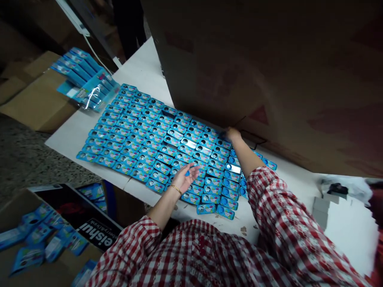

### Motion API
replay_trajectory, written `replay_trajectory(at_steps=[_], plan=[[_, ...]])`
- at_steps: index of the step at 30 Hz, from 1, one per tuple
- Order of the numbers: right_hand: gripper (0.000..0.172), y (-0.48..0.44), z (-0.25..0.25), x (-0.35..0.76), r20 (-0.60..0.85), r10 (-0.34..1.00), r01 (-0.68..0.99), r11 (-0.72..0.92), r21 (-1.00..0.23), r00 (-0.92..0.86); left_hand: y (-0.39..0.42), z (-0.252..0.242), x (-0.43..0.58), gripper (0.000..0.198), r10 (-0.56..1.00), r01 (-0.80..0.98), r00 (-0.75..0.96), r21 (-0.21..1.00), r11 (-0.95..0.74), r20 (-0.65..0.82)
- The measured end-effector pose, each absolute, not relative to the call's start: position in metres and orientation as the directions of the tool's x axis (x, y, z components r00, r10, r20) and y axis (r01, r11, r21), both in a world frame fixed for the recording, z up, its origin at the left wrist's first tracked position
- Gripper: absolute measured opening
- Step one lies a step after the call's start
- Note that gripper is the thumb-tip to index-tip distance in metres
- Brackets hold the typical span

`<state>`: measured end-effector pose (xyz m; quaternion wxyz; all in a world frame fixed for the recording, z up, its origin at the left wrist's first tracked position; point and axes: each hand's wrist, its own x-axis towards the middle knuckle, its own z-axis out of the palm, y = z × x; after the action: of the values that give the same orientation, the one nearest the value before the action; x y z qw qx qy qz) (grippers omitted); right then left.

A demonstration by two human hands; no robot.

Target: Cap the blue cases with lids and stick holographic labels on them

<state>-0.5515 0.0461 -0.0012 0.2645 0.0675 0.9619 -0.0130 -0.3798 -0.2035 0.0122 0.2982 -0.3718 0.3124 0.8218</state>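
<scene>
Rows of flat light-blue tins point(143, 139) with printed lids lie close together on the white table. Most of those on the left have a dark or pale round spot at one end; several at the right have a blue one. My left hand point(187, 178), palm up with curled fingers and a bracelet at the wrist, hovers over the near rows. A small blue piece point(187, 173) shows between its thumb and fingers. At the far edge of the rows, my right hand point(232, 134) bends down with fingers together over a tin. Its fingertips are blurred, and what they hold is unclear.
A large brown cardboard box point(269, 79) walls off the table's far side. Blue packs stand in a display box point(95, 89) at the left corner. An open carton point(44, 267) of blue packs sits below left. White card stacks point(347, 231) are at right.
</scene>
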Motion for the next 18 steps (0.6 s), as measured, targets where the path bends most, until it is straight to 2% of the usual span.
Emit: replay_trajectory(at_steps=[4,9,11,13,14,15,17,18], plan=[[0.036,0.052,-0.011,-0.571,-0.603,0.136,0.160,0.987,0.014,-0.786,-0.198,0.016,-0.385,0.012,0.274,-0.731,-0.528,0.267,-0.628,-0.804],[0.035,0.056,-0.005,-0.571,-0.598,0.117,0.167,0.986,-0.028,-0.793,-0.200,0.021,-0.388,0.022,0.307,-0.708,-0.540,0.225,-0.670,-0.784],[0.039,0.047,0.005,-0.550,-0.467,0.151,0.202,0.978,-0.059,-0.871,-0.200,0.021,-0.390,0.028,0.317,-0.701,-0.534,0.201,-0.684,-0.784],[0.039,0.026,0.014,-0.513,-0.226,0.164,0.211,0.957,-0.198,-0.960,-0.197,0.021,-0.391,0.029,0.316,-0.687,-0.539,0.190,-0.702,-0.781],[0.036,0.012,0.018,-0.491,-0.125,0.120,0.154,0.937,-0.314,-0.985,-0.194,0.021,-0.391,0.029,0.319,-0.677,-0.546,0.183,-0.713,-0.775],[0.032,-0.003,0.021,-0.467,-0.096,0.002,0.045,0.896,-0.442,-0.995,-0.189,0.020,-0.392,0.030,0.324,-0.666,-0.554,0.174,-0.725,-0.767],[0.029,-0.032,0.024,-0.422,-0.089,-0.319,-0.184,0.728,-0.661,-0.943,-0.179,0.020,-0.393,0.033,0.335,-0.648,-0.562,0.151,-0.746,-0.756],[0.028,-0.043,0.025,-0.405,-0.090,-0.388,-0.216,0.674,-0.706,-0.917,-0.173,0.021,-0.393,0.035,0.335,-0.643,-0.557,0.139,-0.753,-0.760]])
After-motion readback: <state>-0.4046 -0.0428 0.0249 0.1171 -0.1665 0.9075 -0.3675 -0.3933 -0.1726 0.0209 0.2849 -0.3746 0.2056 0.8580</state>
